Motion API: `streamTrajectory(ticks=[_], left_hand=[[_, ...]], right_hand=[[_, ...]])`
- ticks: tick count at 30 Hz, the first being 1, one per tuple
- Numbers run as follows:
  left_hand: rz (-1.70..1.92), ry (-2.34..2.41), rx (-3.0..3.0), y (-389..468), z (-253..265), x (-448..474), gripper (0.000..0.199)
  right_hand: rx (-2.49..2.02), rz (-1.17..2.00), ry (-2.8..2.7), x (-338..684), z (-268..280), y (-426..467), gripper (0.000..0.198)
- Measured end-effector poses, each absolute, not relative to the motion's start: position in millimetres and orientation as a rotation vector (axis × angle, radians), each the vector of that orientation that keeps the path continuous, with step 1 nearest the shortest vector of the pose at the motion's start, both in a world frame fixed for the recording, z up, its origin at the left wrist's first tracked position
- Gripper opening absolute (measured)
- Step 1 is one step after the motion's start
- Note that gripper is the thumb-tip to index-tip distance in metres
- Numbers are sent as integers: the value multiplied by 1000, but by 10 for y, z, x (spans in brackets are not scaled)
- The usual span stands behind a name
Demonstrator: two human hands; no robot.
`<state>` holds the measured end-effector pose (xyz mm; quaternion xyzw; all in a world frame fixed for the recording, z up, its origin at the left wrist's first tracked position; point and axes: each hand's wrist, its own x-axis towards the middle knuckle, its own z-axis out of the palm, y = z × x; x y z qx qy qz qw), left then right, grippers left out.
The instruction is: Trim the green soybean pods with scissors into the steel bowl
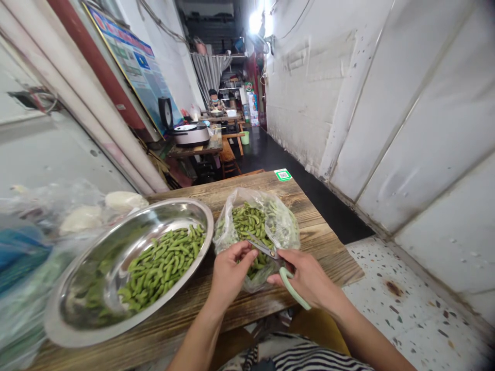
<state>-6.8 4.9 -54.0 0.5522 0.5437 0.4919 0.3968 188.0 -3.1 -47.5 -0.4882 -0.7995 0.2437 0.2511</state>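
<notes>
The right hand [303, 275] holds green-handled scissors [274, 254]; the left hand [234, 264] pinches narrowly beside the blades [263, 249], its hold unclear. Just beneath, edamame pods [247, 219] lie in a plastic bag [286, 224]; a steel basin [96, 334] stands left, a QR-code sticker [283, 175] far right.

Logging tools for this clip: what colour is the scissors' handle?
The scissors' handle is pale green, seen best in the head view.
</notes>
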Motion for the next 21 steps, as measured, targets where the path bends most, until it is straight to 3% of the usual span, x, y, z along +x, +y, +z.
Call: streamTrajectory(ticks=[7,15,21], left_hand=[[1279,1272,1098,85,-583,-37,27],[1450,940,517,94,-482,-57,36],[1420,882,470,79,-488,-41,34]], right_hand=[[-1328,667,-2164,1866,-551,18,34],[-1378,712,-2178,1887,-474,24,52],[-1333,742,-2151,1846,-435,4,49]])
